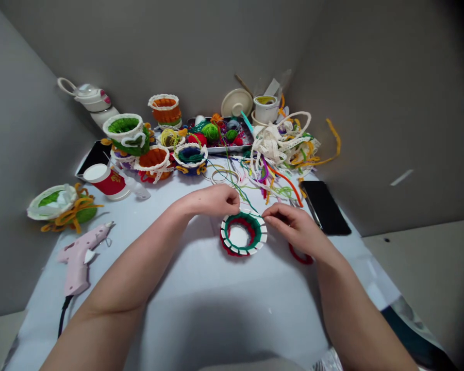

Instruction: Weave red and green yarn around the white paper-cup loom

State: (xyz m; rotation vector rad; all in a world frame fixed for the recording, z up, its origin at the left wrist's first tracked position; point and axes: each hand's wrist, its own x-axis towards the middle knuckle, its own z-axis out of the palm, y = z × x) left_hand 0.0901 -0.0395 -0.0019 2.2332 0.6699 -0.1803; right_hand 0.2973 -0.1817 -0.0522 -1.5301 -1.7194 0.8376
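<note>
A paper cup [239,238] with a slit white rim stands on the table, woven round with green and red yarn. At its far left edge my left hand [223,200] is closed, its fingertips against the rim; what they pinch is hidden. My right hand [288,221] pinches the green yarn [249,200] just right of the rim. That strand runs back from the cup toward the balls of yarn. Partly under my right hand lies a red ring-shaped handle [300,255], probably of scissors.
A pink glue gun [79,257] lies at the left, near a red and white cup [106,181]. Several yarn-woven cups [152,164] stand behind. A tray [232,149] holds yarn balls. Lace and cords [278,141] are heaped back right, near a black phone [327,208].
</note>
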